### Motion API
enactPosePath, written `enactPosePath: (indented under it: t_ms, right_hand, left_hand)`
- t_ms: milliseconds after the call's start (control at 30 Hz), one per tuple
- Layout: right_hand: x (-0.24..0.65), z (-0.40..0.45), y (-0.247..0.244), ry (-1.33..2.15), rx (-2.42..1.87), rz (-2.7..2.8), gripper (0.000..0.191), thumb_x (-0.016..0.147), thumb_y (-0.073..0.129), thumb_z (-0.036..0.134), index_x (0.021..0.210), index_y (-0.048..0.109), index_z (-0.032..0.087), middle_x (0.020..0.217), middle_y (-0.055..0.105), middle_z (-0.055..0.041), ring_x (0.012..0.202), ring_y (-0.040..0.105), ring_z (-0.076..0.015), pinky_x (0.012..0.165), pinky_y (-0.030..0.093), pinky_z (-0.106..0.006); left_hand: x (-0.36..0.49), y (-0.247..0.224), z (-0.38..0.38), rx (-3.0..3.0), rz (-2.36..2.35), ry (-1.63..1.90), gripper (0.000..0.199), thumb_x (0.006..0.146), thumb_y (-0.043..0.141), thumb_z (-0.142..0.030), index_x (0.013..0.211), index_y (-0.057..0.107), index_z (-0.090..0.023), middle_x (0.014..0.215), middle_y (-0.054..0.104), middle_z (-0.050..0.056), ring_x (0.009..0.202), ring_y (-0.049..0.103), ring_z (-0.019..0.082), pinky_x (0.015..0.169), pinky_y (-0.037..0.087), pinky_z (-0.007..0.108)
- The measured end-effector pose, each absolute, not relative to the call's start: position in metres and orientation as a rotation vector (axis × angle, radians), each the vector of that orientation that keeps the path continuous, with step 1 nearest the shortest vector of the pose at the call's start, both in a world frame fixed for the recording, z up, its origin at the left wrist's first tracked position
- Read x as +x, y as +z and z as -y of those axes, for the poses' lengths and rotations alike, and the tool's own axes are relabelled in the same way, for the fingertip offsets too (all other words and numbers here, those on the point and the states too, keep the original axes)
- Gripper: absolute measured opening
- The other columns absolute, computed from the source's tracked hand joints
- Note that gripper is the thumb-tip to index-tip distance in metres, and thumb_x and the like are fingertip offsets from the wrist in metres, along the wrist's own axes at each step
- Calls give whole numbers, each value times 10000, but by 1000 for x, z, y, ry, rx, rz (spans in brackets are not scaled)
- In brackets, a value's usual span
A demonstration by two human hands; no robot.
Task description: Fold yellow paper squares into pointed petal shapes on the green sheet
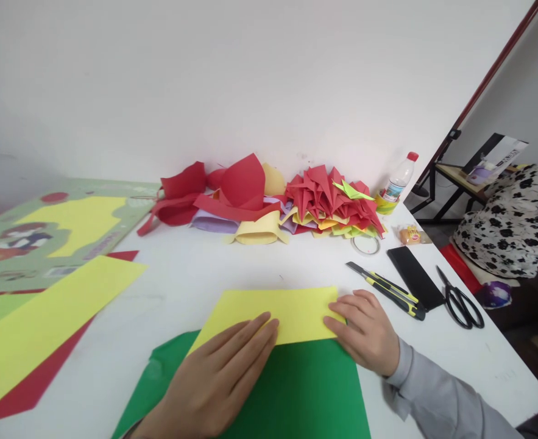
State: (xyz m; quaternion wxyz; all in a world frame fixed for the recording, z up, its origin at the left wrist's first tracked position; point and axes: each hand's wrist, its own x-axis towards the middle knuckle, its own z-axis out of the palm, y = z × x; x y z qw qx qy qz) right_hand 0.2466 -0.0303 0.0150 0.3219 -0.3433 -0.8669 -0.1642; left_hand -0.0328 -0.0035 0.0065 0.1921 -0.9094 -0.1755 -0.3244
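Note:
A yellow paper strip [291,308] lies across the top of a green paper sheet [305,384] in front of me. My left hand [225,372] rests flat on the two sheets, its fingers stretched out with the tips on the yellow strip. At the strip's right end, my right hand [364,329] has its fingers bent over the edge, gripping it; the thumb is mostly hidden. The green sheet's left corner is curled up beside my left hand.
Left are yellow and red sheets [17,402] and a green printed board [3,268]. Folded red paper pieces [318,189] pile against the wall, near a bottle [396,186]. Right lie a utility knife [387,289], a black strip [415,277], scissors [460,305] and a tape roll [377,246].

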Motion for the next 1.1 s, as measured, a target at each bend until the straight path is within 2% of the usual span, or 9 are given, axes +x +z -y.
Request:
enactPosePath:
  t_ms: [100, 233, 333, 433, 800, 967, 1100]
  right_hand:
    - [245, 31, 14, -438, -888, 2263, 189, 922, 484, 144, 1017, 648, 138, 978, 718, -98, 962, 610, -214, 870, 446, -416]
    - [231, 38, 8, -460, -862, 2290, 142, 908, 585, 205, 1019, 651, 145, 948, 722, -68, 940, 608, -196, 902, 439, -414]
    - [217, 44, 4, -396, -799, 2329, 146, 919, 522, 126, 968, 660, 133, 878, 723, -41, 862, 614, -160, 906, 447, -381]
    - [210, 46, 4, -407, -748, 2351, 213, 924, 455, 89, 917, 667, 113, 814, 720, -48, 791, 612, -159, 883, 467, -376]
    - [210, 49, 4, -469, -773, 2320, 210, 885, 464, 71, 849, 669, 97, 787, 709, -73, 747, 615, -182, 840, 486, -406]
    - [220, 48, 3, -494, -834, 2284, 169, 891, 496, 77, 895, 663, 102, 829, 720, -69, 782, 621, -177, 868, 468, -404]
    - [230, 44, 3, -540, -914, 2248, 136, 884, 535, 77, 935, 652, 122, 836, 730, -56, 802, 624, -169, 884, 459, -405]
  left_hand:
    - [-29, 9, 4, -2584, 429, -913, 361, 924, 320, -36, 1032, 654, -119, 1028, 751, 95, 1089, 644, 250, 923, 506, 371]
    - [-14, 5, 10, -2596, 405, -877, 373, 928, 315, -29, 971, 676, -113, 999, 754, 97, 1007, 672, 240, 872, 513, 359]
    - [1, -4, 21, -2572, 547, -972, 417, 952, 280, -67, 901, 692, -109, 940, 756, 103, 913, 686, 243, 800, 508, 365]
    - [10, -9, 30, -2570, 532, -1025, 419, 936, 288, -56, 863, 698, -106, 926, 753, 109, 914, 679, 256, 804, 499, 382]
    - [8, -2, 29, -2590, 448, -949, 382, 882, 331, -36, 958, 699, -107, 1003, 746, 119, 988, 666, 249, 849, 517, 367]
    - [-8, 3, 16, -2595, 464, -927, 359, 889, 368, -31, 1031, 686, -117, 1045, 743, 109, 1038, 666, 246, 909, 495, 352]
    - [-27, 5, 0, -2512, 547, -861, 310, 877, 439, -17, 1044, 680, -120, 1055, 743, 116, 1036, 679, 269, 884, 523, 370]
